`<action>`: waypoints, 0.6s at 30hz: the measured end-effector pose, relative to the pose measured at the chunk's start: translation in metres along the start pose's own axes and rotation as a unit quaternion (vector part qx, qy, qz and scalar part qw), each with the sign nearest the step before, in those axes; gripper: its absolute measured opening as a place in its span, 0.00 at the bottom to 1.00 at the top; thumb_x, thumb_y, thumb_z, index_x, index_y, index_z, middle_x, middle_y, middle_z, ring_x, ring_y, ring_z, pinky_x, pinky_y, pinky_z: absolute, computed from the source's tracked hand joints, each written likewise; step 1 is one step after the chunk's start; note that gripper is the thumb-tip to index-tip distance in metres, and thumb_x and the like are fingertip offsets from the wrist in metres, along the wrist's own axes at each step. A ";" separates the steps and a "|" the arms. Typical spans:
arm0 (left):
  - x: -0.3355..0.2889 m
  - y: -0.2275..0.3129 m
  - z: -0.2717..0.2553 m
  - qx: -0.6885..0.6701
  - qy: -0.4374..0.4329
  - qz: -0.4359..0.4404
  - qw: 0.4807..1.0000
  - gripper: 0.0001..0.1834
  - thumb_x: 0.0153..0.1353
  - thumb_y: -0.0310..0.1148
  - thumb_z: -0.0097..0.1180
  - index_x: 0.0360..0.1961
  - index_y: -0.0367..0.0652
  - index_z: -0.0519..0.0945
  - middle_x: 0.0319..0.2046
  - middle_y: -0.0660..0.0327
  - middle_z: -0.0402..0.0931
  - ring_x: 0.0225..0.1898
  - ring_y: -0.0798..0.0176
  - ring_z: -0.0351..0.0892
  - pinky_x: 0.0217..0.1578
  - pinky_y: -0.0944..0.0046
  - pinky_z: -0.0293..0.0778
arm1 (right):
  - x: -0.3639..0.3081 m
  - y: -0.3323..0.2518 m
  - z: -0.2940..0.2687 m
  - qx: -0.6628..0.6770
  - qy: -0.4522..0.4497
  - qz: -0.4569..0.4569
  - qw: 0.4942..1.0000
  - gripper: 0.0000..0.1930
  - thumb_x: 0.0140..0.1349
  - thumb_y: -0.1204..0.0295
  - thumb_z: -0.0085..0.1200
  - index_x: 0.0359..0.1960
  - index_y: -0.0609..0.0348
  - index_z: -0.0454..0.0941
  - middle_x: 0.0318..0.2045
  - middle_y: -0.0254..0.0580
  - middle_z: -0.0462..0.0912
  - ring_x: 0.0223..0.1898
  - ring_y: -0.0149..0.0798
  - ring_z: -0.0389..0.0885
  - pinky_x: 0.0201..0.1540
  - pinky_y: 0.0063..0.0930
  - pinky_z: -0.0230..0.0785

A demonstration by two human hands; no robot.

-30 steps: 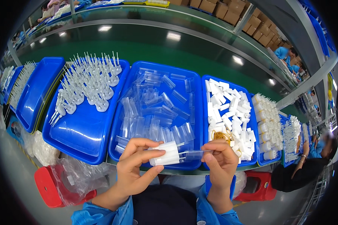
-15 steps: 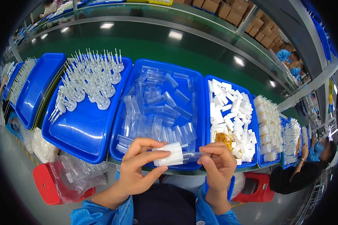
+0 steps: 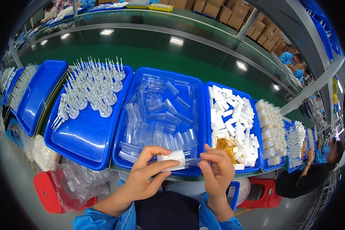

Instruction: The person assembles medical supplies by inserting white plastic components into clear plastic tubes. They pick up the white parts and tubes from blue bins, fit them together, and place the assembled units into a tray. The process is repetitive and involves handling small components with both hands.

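In front of me my left hand (image 3: 143, 172) grips a small bundle of white cylinders (image 3: 176, 156) between thumb and fingers. A clear plastic sleeve (image 3: 192, 162) sticks out at the bundle's right side, with thin white stems beside it. The fingertips of my right hand (image 3: 218, 166) pinch the sleeve's right end. How far the sleeve reaches along the bundle is partly hidden by my left fingers. Just beyond my hands is a blue tray (image 3: 200, 111) of loose clear sleeves (image 3: 157, 128).
To the right, a blue tray (image 3: 259, 153) holds white cylinders (image 3: 237, 111) and tan rubber bands (image 3: 226, 147). On the left, another tray (image 3: 78, 142) carries white stemmed parts (image 3: 92, 88). Red stools (image 3: 46, 191) stand below. A co-worker (image 3: 310, 172) sits at far right.
My right hand has come a little left, closer to the white bundle, and less of the clear sleeve shows between them. The whole view has shifted slightly.
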State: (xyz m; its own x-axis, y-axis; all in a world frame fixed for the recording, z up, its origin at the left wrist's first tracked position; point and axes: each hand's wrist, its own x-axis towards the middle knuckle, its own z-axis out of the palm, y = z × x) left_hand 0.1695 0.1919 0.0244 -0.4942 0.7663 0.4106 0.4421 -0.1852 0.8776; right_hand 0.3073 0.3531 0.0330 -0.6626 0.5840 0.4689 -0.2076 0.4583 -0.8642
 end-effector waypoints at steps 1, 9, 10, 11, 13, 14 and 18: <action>-0.001 -0.004 0.000 0.002 -0.001 0.004 1.000 0.19 0.53 0.19 0.62 0.47 0.42 0.84 0.51 0.53 0.70 0.49 0.55 0.75 0.47 0.62 0.72 | 0.001 0.000 -0.002 -0.022 -0.022 -0.003 1.000 0.07 0.59 0.81 0.57 0.39 0.69 0.78 0.36 0.45 0.78 0.32 0.31 0.79 0.61 0.42 0.66; -0.002 -0.003 0.015 -0.138 0.084 -0.049 0.986 0.20 0.51 0.17 0.64 0.47 0.37 0.81 0.50 0.51 0.72 0.51 0.51 0.78 0.48 0.57 0.78 | 0.004 0.002 0.012 0.132 0.028 0.182 0.974 0.19 0.60 0.83 0.57 0.53 0.71 0.70 0.41 0.46 0.80 0.40 0.32 0.80 0.56 0.33 0.70; -0.001 -0.004 0.017 -0.118 0.088 -0.041 0.988 0.20 0.50 0.17 0.65 0.47 0.36 0.81 0.50 0.50 0.73 0.51 0.51 0.79 0.48 0.57 0.78 | 0.001 0.007 0.013 0.088 0.028 0.149 0.985 0.21 0.59 0.82 0.58 0.54 0.71 0.69 0.44 0.48 0.79 0.42 0.32 0.80 0.56 0.30 0.69; -0.001 -0.005 0.018 -0.098 0.092 -0.032 0.990 0.20 0.50 0.17 0.65 0.47 0.36 0.81 0.50 0.50 0.73 0.51 0.50 0.79 0.48 0.57 0.79 | -0.002 0.011 0.014 0.042 0.027 0.116 0.992 0.23 0.59 0.81 0.59 0.55 0.70 0.68 0.46 0.49 0.78 0.44 0.33 0.79 0.56 0.27 0.68; 0.004 -0.009 0.020 0.036 0.112 0.053 0.992 0.20 0.49 0.18 0.66 0.47 0.36 0.81 0.49 0.49 0.74 0.51 0.50 0.79 0.48 0.58 0.79 | 0.001 0.003 0.026 -0.068 0.042 0.026 0.996 0.24 0.56 0.80 0.62 0.54 0.69 0.70 0.47 0.51 0.77 0.44 0.36 0.79 0.58 0.35 0.67; 0.005 -0.011 0.022 0.102 0.122 0.097 0.983 0.20 0.49 0.18 0.67 0.47 0.36 0.81 0.48 0.49 0.75 0.50 0.50 0.80 0.47 0.58 0.79 | 0.001 0.000 0.031 -0.124 0.051 -0.018 0.991 0.24 0.54 0.80 0.64 0.54 0.68 0.71 0.47 0.52 0.77 0.44 0.37 0.79 0.59 0.38 0.66; 0.003 -0.012 0.026 0.084 0.110 0.110 0.984 0.21 0.48 0.19 0.69 0.46 0.35 0.82 0.48 0.49 0.75 0.50 0.50 0.80 0.47 0.60 0.78 | -0.007 0.021 0.034 -0.046 0.102 -0.070 0.991 0.34 0.47 0.73 0.71 0.57 0.67 0.70 0.50 0.52 0.73 0.50 0.45 0.76 0.58 0.38 0.66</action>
State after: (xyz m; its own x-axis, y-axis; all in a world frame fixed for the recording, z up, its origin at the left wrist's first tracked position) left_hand 0.1827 0.2125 0.0087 -0.5140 0.5642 0.6462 0.6652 -0.2134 0.7155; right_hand 0.2828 0.3359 0.0056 -0.4699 0.6298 0.6185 -0.2148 0.5981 -0.7721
